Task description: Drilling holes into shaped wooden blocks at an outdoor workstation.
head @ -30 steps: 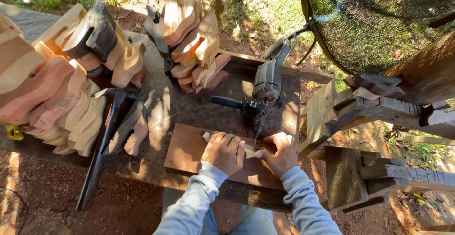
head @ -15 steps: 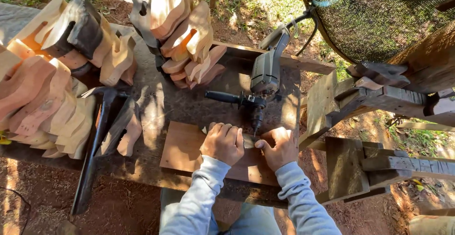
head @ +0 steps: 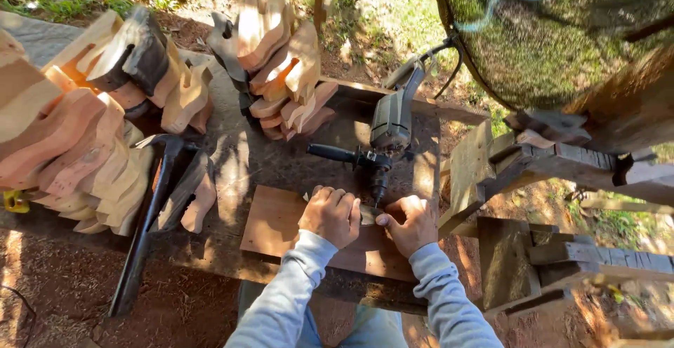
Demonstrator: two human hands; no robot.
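Both hands have barely shifted since a moment ago, staying pressed together on the same small piece. From the head view, the left hand [head: 331,214] curls its fingers closed over a small wooden piece [head: 366,214], and the right hand [head: 413,223] pinches its other end. That piece lies on a flat brown board [head: 275,223] at the near edge of the workbench [head: 239,158], just below the tip of a grey drill [head: 387,127]. Stacked carved wooden blanks [head: 284,67] stand far left.

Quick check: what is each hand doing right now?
Left hand: closed on the small pale wooden piece, on the flat brown board.
Right hand: closed on the same piece, under the grey electric drill.
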